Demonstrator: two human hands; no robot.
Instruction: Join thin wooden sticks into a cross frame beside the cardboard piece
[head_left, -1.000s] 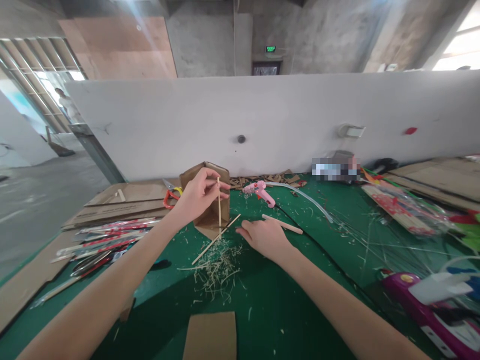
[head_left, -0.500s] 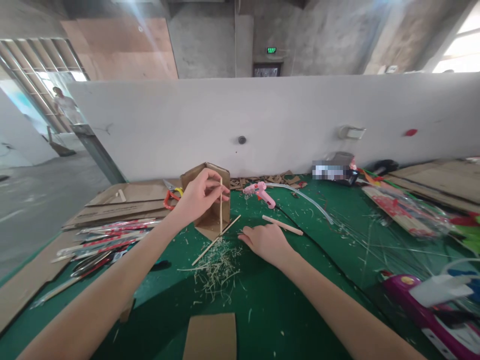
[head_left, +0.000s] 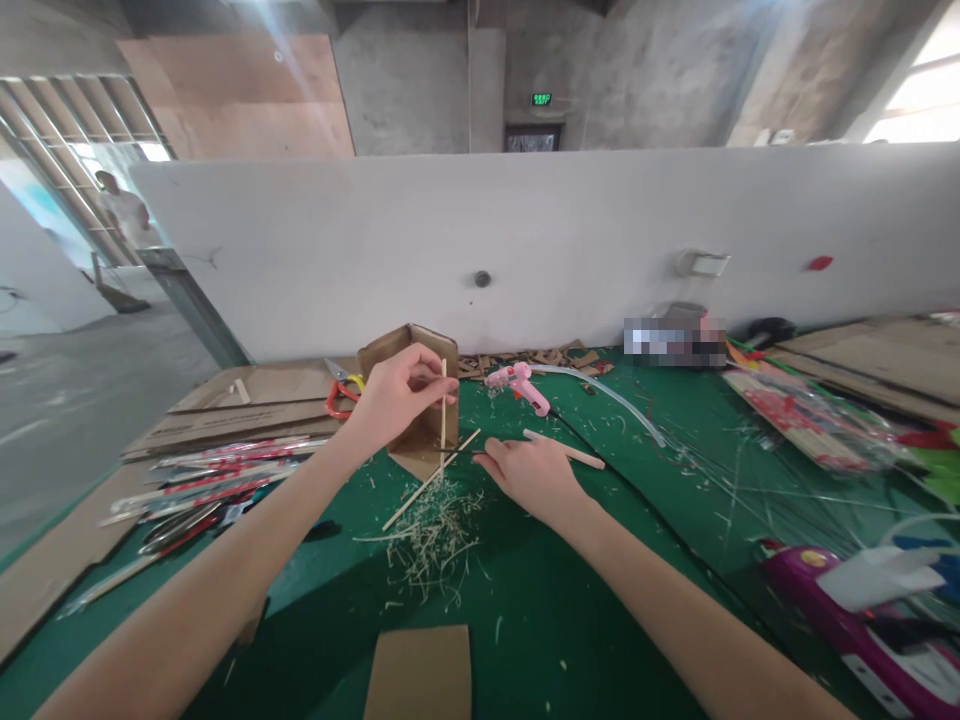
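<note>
My left hand (head_left: 414, 388) pinches a thin wooden stick (head_left: 443, 425), holding it upright in front of a folded cardboard piece (head_left: 382, 352). Closed around a thin dark blade-like tool is my right hand (head_left: 529, 475); most of the tool is hidden in the fingers. Its narrow tip (head_left: 461, 451) points left and meets or crosses the lower part of the upright stick. A second wooden stick (head_left: 409, 507) lies slanting on the green tabletop, just below. Under both hands spreads a heap of pale shavings (head_left: 439, 545).
Beyond my right hand lie a pink glue gun (head_left: 529, 387) and a thick pale rod (head_left: 581, 455). Orange-handled scissors (head_left: 341, 400) and wrapped stick packs (head_left: 217, 475) are at left. A purple power strip (head_left: 817, 610) sits at right, a cardboard square (head_left: 420, 675) in front.
My right hand has moved slightly up, and its blade-like tool now reaches the upright stick's lower part. The left hand keeps holding that stick, almost unmoved.
</note>
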